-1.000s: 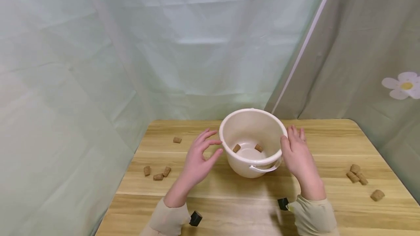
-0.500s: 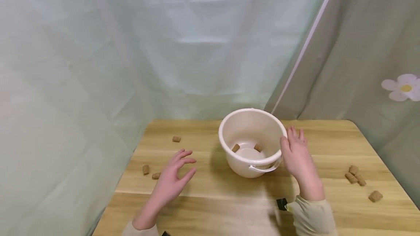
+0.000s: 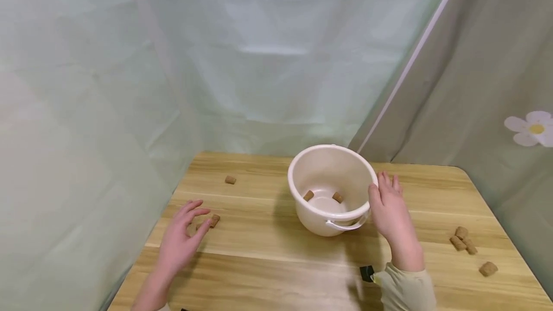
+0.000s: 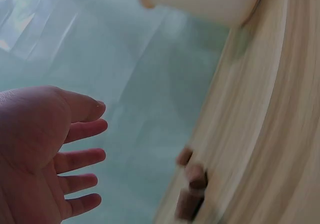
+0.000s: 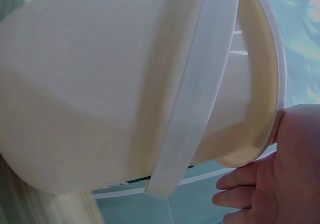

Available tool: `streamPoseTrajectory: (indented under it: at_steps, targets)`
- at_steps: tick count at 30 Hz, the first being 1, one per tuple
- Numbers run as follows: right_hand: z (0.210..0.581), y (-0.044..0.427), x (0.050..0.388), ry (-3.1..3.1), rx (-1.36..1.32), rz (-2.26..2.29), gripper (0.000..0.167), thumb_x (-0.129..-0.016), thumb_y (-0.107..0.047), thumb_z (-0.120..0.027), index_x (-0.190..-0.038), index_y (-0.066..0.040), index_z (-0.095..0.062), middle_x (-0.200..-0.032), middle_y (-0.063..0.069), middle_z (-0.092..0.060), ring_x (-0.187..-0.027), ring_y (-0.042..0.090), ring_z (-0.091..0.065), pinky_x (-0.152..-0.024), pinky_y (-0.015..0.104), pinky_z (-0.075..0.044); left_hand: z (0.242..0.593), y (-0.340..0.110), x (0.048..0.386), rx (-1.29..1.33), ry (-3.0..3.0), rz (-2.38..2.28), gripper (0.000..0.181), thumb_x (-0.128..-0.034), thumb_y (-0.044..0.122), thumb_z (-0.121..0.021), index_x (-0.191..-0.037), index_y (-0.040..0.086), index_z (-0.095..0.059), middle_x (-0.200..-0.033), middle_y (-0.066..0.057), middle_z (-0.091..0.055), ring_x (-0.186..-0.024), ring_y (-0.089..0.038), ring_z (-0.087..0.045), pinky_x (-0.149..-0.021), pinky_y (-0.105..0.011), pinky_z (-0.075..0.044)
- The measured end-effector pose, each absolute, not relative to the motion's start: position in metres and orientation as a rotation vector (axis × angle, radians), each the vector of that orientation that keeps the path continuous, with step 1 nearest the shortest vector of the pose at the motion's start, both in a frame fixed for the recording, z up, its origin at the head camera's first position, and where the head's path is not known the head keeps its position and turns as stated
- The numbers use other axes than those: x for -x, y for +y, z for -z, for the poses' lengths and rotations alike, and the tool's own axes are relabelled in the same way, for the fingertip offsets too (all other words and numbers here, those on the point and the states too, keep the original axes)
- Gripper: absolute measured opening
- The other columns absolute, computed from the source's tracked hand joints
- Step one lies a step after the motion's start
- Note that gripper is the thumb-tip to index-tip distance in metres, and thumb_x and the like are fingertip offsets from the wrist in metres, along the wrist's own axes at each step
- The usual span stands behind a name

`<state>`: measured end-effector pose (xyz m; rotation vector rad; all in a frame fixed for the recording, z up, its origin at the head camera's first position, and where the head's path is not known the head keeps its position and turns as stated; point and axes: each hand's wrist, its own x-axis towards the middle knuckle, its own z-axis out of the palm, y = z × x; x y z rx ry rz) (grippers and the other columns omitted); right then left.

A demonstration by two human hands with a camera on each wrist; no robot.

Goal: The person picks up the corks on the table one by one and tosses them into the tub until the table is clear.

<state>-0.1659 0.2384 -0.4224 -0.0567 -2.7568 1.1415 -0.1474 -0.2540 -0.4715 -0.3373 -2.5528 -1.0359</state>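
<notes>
A cream-white bucket (image 3: 306,215) stands at the middle of the wooden table, with two brown corks inside, one on the left (image 3: 308,196) and one on the right (image 3: 338,197). My right hand (image 3: 390,210) rests against the bucket's right rim, thumb at the edge and fingers extended along the outside. Near it hangs the bucket's white handle (image 5: 195,94). On the left, my left hand (image 3: 179,236) hovers above loose corks with relaxed, spread fingers and an empty palm. One cork (image 3: 214,220) shows past its thumb; others are partly hidden beneath the hand.
Farther back on the left lies a single cork (image 3: 231,180). Toward the right edge sit a small cluster of corks (image 3: 458,243) and a lone cork (image 3: 488,269). A pale green curtain (image 3: 259,61) hangs behind the table (image 3: 276,272). A black block (image 3: 366,273) is by the right sleeve.
My left hand has moved away from the bucket's left side, leftward over the loose corks. My right hand has stayed at the bucket's rim. The head view has shifted slightly.
</notes>
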Motion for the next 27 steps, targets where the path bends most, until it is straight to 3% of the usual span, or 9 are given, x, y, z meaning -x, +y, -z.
streamPoseTrajectory:
  at_steps: [9, 16, 27]
  targets:
    - [0.422, 0.239, 0.167, -2.772, 0.072, -1.123, 0.071, -0.116, -0.043, -0.023, -0.167, 0.006, -0.019, -0.173, 0.029, -0.013, -0.160, 0.049, 0.009, -0.126, 0.070, -0.002, 0.483, -0.293, 0.150, 0.223, -2.552, 0.963, 0.025, -0.0970, 0.009, -0.079, -0.118, -0.004, -0.074, -0.141, -0.033, -0.059, -0.135, -0.058, -0.046, -0.108, -0.077, -0.035]
    - [0.428, 0.237, 0.161, -2.793, 0.098, -1.140, 0.070, -0.117, -0.042, -0.025, -0.167, 0.005, -0.019, -0.174, 0.028, -0.012, -0.160, 0.049, 0.009, -0.126, 0.071, -0.004, 0.493, -0.318, 0.152, 0.166, -2.685, 0.874, 0.038, -0.1014, 0.018, -0.074, -0.128, -0.008, -0.067, -0.145, -0.042, -0.051, -0.139, -0.068, -0.035, -0.114, -0.079, -0.027]
    - [0.425, 0.239, 0.165, -2.772, 0.081, -1.131, 0.071, -0.117, -0.043, -0.025, -0.166, 0.007, -0.020, -0.174, 0.029, -0.012, -0.160, 0.049, 0.008, -0.127, 0.069, -0.003, 0.492, -0.321, 0.165, 0.126, -2.758, 0.778, 0.044, -0.1034, 0.022, -0.072, -0.130, -0.012, -0.064, -0.143, -0.045, -0.051, -0.137, -0.070, -0.035, -0.113, -0.078, -0.028]
